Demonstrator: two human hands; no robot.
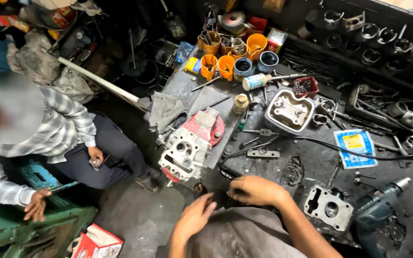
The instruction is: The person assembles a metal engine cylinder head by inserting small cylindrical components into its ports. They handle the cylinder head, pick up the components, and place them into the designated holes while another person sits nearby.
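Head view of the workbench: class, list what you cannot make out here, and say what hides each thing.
- Whatever the right hand touches: its fingers curl over it against the dark bench edge.
- Left hand: palm turned down, so any grip is unseen.
- Drill: handle cut off by the bottom edge.
- Orange cups: contents too small to tell.
- Seated person: face blurred.
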